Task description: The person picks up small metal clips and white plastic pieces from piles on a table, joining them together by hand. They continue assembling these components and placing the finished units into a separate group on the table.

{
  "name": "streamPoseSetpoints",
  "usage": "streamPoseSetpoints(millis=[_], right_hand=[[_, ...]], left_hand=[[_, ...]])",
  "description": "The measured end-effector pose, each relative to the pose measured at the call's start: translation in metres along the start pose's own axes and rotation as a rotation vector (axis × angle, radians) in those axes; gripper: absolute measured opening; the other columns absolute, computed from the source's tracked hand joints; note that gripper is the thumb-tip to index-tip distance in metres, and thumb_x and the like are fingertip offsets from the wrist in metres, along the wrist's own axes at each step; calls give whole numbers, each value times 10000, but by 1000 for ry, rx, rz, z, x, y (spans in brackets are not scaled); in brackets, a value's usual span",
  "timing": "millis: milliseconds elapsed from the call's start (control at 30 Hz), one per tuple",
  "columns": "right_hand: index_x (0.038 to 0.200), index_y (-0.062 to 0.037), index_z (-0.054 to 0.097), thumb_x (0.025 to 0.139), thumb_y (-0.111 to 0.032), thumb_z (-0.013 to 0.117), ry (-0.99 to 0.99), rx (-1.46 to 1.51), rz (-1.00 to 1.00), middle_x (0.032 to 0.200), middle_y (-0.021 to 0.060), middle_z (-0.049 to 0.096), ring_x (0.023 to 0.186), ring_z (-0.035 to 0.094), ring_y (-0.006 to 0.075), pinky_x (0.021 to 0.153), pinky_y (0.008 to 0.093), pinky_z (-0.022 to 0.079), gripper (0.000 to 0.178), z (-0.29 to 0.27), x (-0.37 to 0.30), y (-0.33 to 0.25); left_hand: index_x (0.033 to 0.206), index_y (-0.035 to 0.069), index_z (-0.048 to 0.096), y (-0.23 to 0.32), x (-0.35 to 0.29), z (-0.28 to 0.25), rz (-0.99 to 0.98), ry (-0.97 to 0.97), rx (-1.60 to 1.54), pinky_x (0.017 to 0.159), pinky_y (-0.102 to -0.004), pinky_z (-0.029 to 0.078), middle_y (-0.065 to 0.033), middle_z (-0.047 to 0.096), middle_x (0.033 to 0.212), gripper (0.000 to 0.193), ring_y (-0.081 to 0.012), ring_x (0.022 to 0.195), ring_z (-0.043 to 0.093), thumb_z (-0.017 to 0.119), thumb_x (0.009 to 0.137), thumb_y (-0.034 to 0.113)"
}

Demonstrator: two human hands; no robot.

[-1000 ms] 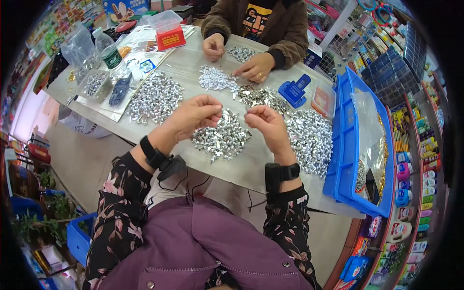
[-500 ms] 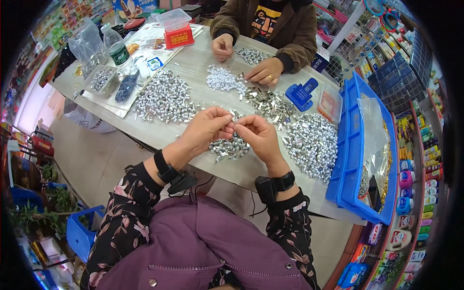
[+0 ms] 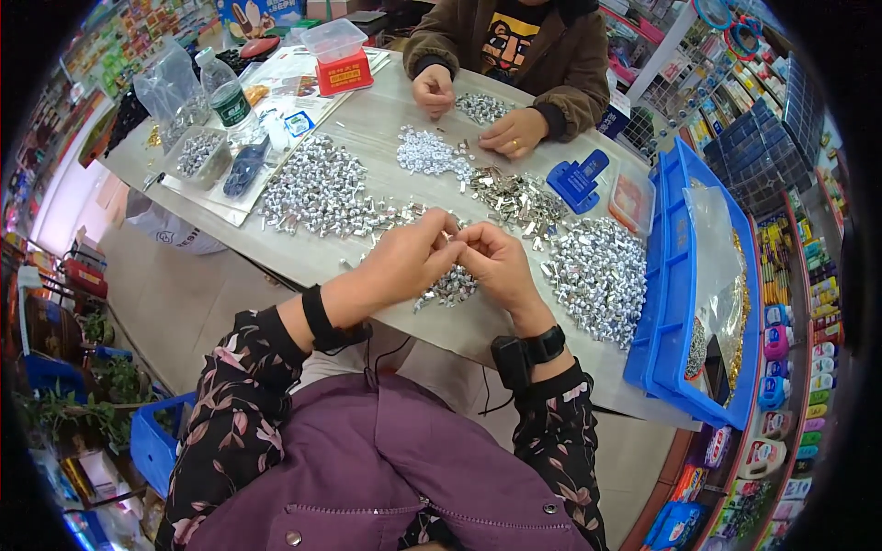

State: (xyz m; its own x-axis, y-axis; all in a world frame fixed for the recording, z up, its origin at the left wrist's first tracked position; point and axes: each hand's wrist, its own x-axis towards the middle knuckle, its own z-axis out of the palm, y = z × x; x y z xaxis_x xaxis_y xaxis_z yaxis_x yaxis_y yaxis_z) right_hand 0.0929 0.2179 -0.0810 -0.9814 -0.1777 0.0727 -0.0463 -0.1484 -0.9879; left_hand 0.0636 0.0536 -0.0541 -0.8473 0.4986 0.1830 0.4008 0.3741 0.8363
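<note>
My left hand (image 3: pixel 410 257) and my right hand (image 3: pixel 497 266) meet fingertip to fingertip above the table's near edge. Both are closed in a pinch; what they hold is too small and too covered by the fingers to make out. Beneath them lies a small pile of silvery metal pieces (image 3: pixel 450 289), partly hidden by my hands. A larger silvery pile (image 3: pixel 317 188) spreads to the left, and another (image 3: pixel 599 275) lies right of my right hand. Beyond my fingers are flat metal pieces (image 3: pixel 519 200) and a heap of small white round pieces (image 3: pixel 430 151).
Across the table (image 3: pixel 386 110) a person's two hands (image 3: pixel 514 133) rest beside a small silvery heap (image 3: pixel 482 107). A blue crate (image 3: pixel 657 303) stands at the right, near a blue plastic holder (image 3: pixel 577 181). At the left are a bottle (image 3: pixel 223 90), a filled tub (image 3: pixel 196 156) and a red box (image 3: pixel 344 73).
My left hand has turned over, its back now facing up, and shifted right against my right hand. The other person's right-side hand has moved slightly right and up.
</note>
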Motion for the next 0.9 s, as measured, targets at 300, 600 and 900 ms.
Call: streamPoseSetpoints(millis=[300,600,900], right_hand=[[904,-12,630,793,-109,631,196,-567,-130,787,7,611,688,547,52,596,197,438,147,-20,5,3],[837,-50,652,751,-217,619,497,-906,-26,746,108,638,666,615,218,603,309,473,191,-69,-4,-24],[847,-47,644,722,-215,652,330,-1205,1,740,98,642,658,618,209,595,304,471,210,-55,-2,-11]], left_hand=[[834,3,585,-70,93,-56,82,55,611,690,-416,453,-217,596,810,166,-366,784,578,539,777,152],[779,5,578,-92,109,-47,127,25,793,708,-439,449,-213,587,811,120,-372,776,570,530,719,97],[740,-5,569,-102,108,-47,175,55,708,694,-440,450,-204,586,748,119,-371,750,572,540,714,108]])
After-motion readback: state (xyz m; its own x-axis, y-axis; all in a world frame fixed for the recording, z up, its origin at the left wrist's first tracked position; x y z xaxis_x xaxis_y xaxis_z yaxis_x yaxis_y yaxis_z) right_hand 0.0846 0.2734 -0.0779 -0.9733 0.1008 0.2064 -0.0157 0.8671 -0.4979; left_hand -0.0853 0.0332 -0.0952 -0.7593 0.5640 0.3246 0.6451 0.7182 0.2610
